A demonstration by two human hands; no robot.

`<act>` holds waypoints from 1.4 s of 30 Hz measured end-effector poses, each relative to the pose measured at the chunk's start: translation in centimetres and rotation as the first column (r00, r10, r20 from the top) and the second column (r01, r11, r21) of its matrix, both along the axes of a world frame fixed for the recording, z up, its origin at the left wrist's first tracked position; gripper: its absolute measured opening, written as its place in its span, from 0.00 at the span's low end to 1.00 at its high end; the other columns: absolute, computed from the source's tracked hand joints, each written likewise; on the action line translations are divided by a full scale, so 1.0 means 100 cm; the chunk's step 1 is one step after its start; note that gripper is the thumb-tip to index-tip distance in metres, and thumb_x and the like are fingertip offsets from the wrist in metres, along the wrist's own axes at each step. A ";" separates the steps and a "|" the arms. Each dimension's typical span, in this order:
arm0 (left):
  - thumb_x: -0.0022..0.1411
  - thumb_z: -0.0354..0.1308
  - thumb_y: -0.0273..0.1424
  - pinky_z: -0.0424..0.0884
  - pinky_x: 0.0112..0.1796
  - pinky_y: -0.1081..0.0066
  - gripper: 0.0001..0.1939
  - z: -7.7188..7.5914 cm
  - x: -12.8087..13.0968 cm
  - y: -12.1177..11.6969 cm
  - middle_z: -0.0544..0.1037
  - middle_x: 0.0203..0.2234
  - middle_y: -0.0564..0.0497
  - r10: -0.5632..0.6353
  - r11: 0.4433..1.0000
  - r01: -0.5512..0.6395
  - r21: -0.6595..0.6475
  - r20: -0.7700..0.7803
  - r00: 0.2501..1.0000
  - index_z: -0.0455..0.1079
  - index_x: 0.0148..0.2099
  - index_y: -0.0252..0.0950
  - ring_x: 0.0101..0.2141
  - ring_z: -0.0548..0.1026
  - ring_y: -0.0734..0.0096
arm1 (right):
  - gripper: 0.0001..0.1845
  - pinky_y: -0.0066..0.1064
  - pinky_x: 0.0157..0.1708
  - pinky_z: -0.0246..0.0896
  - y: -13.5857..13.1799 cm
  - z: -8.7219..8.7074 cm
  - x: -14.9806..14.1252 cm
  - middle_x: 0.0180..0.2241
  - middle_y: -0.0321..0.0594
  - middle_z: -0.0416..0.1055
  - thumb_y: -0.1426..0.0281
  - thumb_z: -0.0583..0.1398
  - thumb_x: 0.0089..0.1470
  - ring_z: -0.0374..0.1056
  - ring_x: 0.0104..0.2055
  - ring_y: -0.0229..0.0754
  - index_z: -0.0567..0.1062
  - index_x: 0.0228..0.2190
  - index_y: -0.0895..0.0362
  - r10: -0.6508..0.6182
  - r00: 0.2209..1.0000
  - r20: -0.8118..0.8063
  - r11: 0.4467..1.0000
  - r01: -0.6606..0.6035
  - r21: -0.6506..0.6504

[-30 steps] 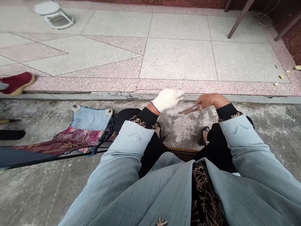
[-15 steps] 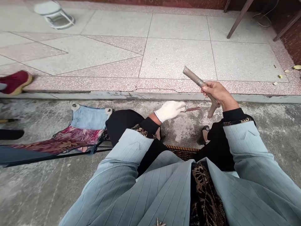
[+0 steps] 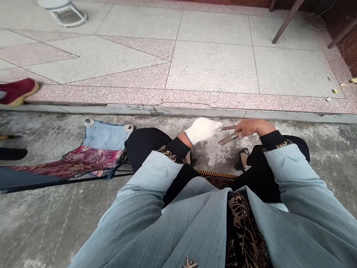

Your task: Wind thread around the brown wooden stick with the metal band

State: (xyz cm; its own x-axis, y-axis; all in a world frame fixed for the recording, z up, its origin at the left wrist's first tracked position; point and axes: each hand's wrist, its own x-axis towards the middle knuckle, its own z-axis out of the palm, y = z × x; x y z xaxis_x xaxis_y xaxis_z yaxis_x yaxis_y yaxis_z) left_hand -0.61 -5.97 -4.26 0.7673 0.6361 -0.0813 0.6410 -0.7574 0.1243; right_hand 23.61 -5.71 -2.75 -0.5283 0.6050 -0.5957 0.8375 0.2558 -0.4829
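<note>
My left hand (image 3: 203,130), in a white knitted glove, is closed on one end of a thin reddish-brown rod (image 3: 228,128) that points right. My bare right hand (image 3: 251,127) grips a thicker brown wooden stick (image 3: 228,140) with a grey winding around it. One end of the stick points left and down below the rod; my fingers and palm cover the rest. The rod's right tip reaches my right fingers, and I cannot tell whether it touches them.
A folding chair (image 3: 103,137) with denim and floral cloth stands at my left. Ahead runs a raised tiled step (image 3: 212,67). A person's red shoe (image 3: 19,91) rests on its left edge. Farther back are a white stool (image 3: 68,15) and wooden legs (image 3: 287,22).
My right hand has turned over and dropped slightly, swinging the stick's wound end from up-left to down-left. It is now closer to the rod. My left hand has barely moved.
</note>
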 end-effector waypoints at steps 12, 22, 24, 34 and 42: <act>0.68 0.44 0.36 0.62 0.33 0.73 0.17 0.004 0.002 0.003 0.77 0.31 0.52 0.159 0.939 -0.052 -0.341 0.294 0.942 0.72 0.43 0.37 0.32 0.73 0.70 | 0.17 0.28 0.29 0.61 0.009 0.028 0.010 0.28 0.36 0.68 0.56 0.64 0.49 0.60 0.26 0.34 0.70 0.29 0.57 -0.498 0.499 -0.710 0.809 0.562 -0.173; 0.70 0.43 0.40 0.55 0.27 0.71 0.19 -0.011 0.010 -0.004 0.78 0.30 0.47 -0.018 0.999 0.020 -0.041 0.065 0.998 0.72 0.46 0.38 0.29 0.75 0.66 | 0.13 0.31 0.31 0.60 0.020 -0.001 -0.003 0.30 0.41 0.71 0.63 0.59 0.54 0.65 0.30 0.40 0.75 0.38 0.58 -0.553 0.761 -0.338 0.759 0.628 0.172; 0.70 0.42 0.39 0.55 0.26 0.70 0.19 -0.016 0.010 -0.005 0.78 0.28 0.45 -0.055 0.998 0.055 0.003 -0.005 0.998 0.72 0.45 0.37 0.28 0.75 0.64 | 0.13 0.33 0.34 0.59 0.021 -0.004 -0.006 0.34 0.46 0.74 0.65 0.59 0.54 0.68 0.35 0.44 0.77 0.39 0.59 -0.456 0.888 -0.060 0.838 0.451 0.306; 0.69 0.43 0.40 0.63 0.30 0.71 0.19 -0.007 -0.003 0.013 0.78 0.33 0.48 0.091 0.945 -0.027 -0.326 0.183 0.979 0.71 0.49 0.38 0.31 0.73 0.69 | 0.16 0.29 0.32 0.61 0.001 0.015 -0.008 0.30 0.37 0.73 0.62 0.64 0.50 0.65 0.29 0.36 0.78 0.40 0.57 -0.031 0.934 -0.355 0.949 -0.084 -0.303; 0.68 0.43 0.37 0.64 0.35 0.72 0.19 -0.010 0.007 0.009 0.78 0.34 0.50 0.174 0.910 -0.031 -0.413 0.311 0.934 0.73 0.43 0.35 0.33 0.73 0.70 | 0.21 0.27 0.25 0.61 0.020 0.031 0.028 0.27 0.38 0.68 0.52 0.64 0.48 0.61 0.25 0.35 0.70 0.32 0.57 -0.588 0.279 -0.759 0.619 0.759 -0.201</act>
State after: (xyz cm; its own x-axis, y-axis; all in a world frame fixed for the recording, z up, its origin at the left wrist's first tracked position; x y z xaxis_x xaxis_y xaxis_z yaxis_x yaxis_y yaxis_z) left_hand 0.04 -5.03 -5.31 0.7258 0.6815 -0.0935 0.5784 -0.5311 0.6192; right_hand 26.44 -3.69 0.36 -0.0387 0.9952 -0.0898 0.1442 -0.0833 -0.9860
